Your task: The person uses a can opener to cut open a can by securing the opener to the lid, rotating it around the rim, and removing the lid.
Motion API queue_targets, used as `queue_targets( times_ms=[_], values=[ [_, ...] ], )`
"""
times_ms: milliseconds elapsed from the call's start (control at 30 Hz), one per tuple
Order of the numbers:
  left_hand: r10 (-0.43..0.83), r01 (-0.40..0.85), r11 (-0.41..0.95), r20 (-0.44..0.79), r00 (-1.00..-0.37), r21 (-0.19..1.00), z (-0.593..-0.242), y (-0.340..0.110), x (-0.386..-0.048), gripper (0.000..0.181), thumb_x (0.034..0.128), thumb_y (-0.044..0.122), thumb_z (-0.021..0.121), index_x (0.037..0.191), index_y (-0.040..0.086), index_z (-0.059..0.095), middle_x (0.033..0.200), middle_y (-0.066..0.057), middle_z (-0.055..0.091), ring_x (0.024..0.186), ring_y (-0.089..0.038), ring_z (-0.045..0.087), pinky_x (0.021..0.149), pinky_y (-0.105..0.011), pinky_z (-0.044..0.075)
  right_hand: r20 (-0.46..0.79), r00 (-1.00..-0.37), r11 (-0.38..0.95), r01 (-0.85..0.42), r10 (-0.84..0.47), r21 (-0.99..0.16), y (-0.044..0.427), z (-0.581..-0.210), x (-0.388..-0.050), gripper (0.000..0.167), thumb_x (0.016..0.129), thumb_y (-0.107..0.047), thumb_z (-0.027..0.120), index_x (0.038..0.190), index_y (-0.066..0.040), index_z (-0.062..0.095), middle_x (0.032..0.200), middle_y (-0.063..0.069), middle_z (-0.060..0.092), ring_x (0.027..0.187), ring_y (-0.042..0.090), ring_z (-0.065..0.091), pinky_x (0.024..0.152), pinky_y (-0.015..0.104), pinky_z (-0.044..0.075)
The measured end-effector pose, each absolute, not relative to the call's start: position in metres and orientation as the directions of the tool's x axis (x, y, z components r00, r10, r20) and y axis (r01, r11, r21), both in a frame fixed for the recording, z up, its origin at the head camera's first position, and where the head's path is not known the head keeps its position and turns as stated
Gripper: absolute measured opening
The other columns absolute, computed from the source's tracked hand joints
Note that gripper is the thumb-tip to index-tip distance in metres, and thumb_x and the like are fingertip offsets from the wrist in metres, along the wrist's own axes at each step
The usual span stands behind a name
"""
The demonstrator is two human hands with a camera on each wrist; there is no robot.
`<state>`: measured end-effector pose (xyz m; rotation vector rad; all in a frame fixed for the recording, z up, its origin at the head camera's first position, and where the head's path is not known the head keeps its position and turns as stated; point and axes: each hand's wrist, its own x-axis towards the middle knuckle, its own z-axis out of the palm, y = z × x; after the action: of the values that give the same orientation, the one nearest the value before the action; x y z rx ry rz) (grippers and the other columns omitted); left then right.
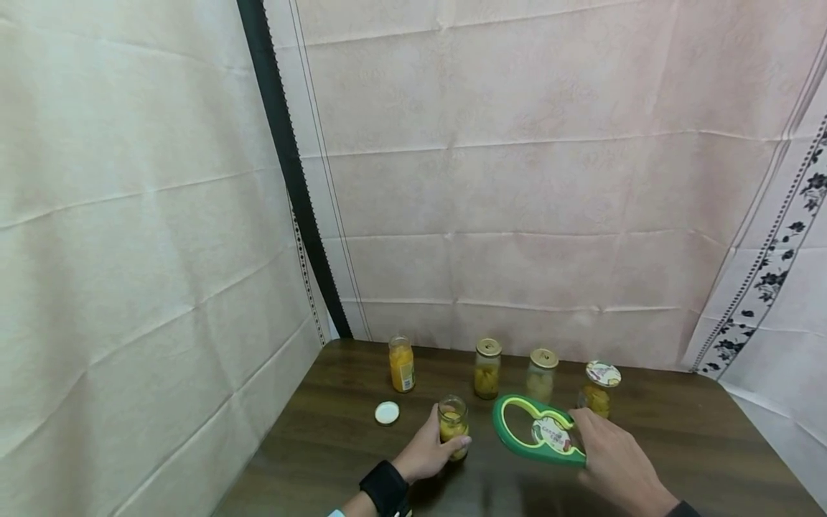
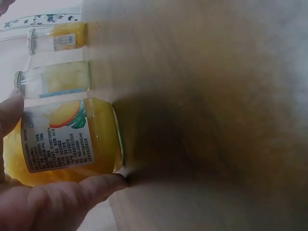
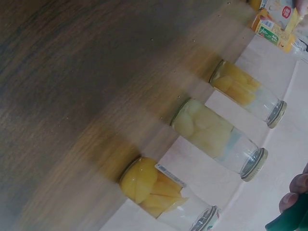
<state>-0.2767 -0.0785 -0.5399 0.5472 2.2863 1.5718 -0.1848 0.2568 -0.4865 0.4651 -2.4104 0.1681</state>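
Glass jar of yellow fruit (image 1: 452,426) is grasped by left hand (image 1: 426,451); green jar opener (image 1: 535,452) is gripped by right hand (image 1: 614,454), printed lid (image 1: 551,434) framed inside; white lid (image 1: 387,412) is seen left of left hand

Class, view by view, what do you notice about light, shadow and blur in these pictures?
Head: fabric backdrop brightly lit, creases clear; left wrist: dark shadow beside the near jar, tabletop hazy towards the upper right; right wrist: dim, with a dark patch on the tabletop and the pale-fruit jar slightly soft.
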Motion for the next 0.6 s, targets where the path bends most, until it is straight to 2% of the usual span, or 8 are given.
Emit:
queue_targets(
  times_ms=[100, 200, 367, 600],
  values=[
    [0.433, 0.12, 0.378, -0.061, -0.9, 0.918, -0.539, -0.076, -0.283, 0.099, 0.1038, 0.047, 0.069, 0.17, 0.001, 0.012, 0.149, -0.017, 0.059, 0.14, -0.039, 0.058, 0.117, -0.062, 0.046, 0.612, -0.749, 0.938, -0.345, -0.255, -0.032, 0.257, -0.486, -0.184, 0.06, 0.056, -0.007, 0.09, 0.112, -0.007, 0.066, 0.099, -0.002, 0.069, 0.083, 0.01, 0.065, 0.068, 0.035, 0.059],
    [0.398, 0.088, 0.407, -0.089, -0.913, 0.909, -0.539, -0.072, -0.293, 0.11, 0.1036, 0.052, 0.068, 0.17, -0.002, -0.001, 0.155, -0.025, 0.054, 0.146, -0.046, 0.052, 0.121, -0.065, 0.041, 0.598, -0.765, 0.944, -0.327, -0.237, -0.044, 0.258, -0.486, -0.184, 0.06, 0.057, -0.006, 0.09, 0.113, -0.007, 0.066, 0.098, -0.001, 0.069, 0.083, 0.01, 0.065, 0.069, 0.036, 0.059],
    [0.346, 0.05, 0.434, -0.115, -0.931, 0.9, -0.537, -0.067, -0.312, 0.114, 0.1012, 0.059, 0.067, 0.171, 0.0, -0.001, 0.161, -0.031, 0.046, 0.15, -0.05, 0.045, 0.123, -0.067, 0.037, 0.584, -0.776, 0.944, -0.327, -0.239, -0.048, 0.259, -0.487, -0.183, 0.06, 0.058, -0.005, 0.088, 0.113, -0.009, 0.066, 0.1, -0.002, 0.068, 0.082, 0.008, 0.063, 0.066, 0.033, 0.057],
    [0.302, 0.055, 0.448, -0.094, -0.949, 0.892, -0.537, -0.059, -0.343, 0.11, 0.1025, 0.056, 0.067, 0.172, 0.005, -0.001, 0.157, -0.028, 0.051, 0.146, -0.047, 0.051, 0.12, -0.063, 0.042, 0.575, -0.783, 0.946, -0.32, -0.238, -0.045, 0.259, -0.489, -0.184, 0.061, 0.059, -0.007, 0.089, 0.115, -0.01, 0.065, 0.1, -0.003, 0.067, 0.082, 0.007, 0.062, 0.066, 0.032, 0.056]
  ],
)
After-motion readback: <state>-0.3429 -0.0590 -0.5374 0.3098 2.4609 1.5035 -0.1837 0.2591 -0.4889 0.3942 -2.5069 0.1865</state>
